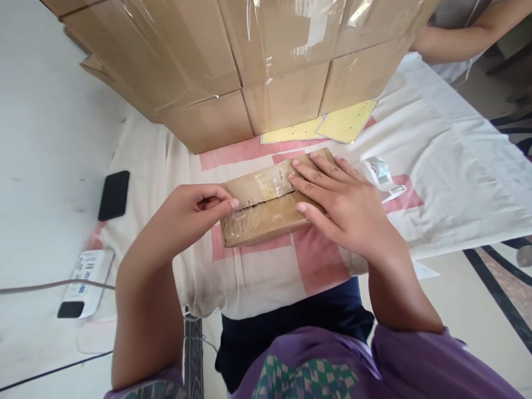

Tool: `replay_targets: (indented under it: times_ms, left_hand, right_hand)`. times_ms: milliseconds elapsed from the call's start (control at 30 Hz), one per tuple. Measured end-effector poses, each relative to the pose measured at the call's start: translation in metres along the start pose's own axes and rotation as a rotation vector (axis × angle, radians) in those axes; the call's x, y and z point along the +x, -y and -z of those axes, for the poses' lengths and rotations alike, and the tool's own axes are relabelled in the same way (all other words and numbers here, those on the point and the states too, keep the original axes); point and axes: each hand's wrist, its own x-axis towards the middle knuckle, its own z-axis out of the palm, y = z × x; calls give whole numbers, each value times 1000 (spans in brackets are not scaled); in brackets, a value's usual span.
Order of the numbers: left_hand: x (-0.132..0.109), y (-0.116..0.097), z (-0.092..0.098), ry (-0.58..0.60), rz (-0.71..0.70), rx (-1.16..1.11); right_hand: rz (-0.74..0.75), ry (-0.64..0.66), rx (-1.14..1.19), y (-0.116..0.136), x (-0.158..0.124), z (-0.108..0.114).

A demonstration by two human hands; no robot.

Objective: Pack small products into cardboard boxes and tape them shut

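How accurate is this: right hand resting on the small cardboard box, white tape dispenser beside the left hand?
Not quite: the head view shows the white tape dispenser beside the right hand, not the left hand. That hand rests on the small cardboard box, as you said.

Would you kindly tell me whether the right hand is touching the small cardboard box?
Touching. The head view shows the right hand laid over the right-hand end of the small cardboard box, its spread fingers resting on the top.

white wall [33,138] at left; cloth-covered table [440,205]; pale floor [453,305], dark bands
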Motion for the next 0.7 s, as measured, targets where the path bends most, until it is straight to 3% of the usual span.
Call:
replay_targets:
  times_ms: [67,233,367,467,567,633,700]
  left_hand:
    - [0,-2,-2,43,-4,89]
    - [-6,-11,-14,-99,-80,321]
    - [-8,-10,-19,-259,-91,378]
    - [-5,-2,-19,-316,-54,349]
    - [-3,6,-21,-287,-17,239]
    - [-2,10,-26,-326,20,128]
    - [-2,14,-33,-389,59,19]
  right_hand:
    - [7,6,-32,0,-1,0]
    - [17,12,-115,-1,-2,0]
    - [23,-14,-82,-1,-2,-2]
    - [20,-17,-87,0,-4,-4]
    - [10,-124,-48,-6,-7,-3]
    - [-11,-217,58,-18,-10,-2]
    - [-14,-198,178,-34,-13,-2]
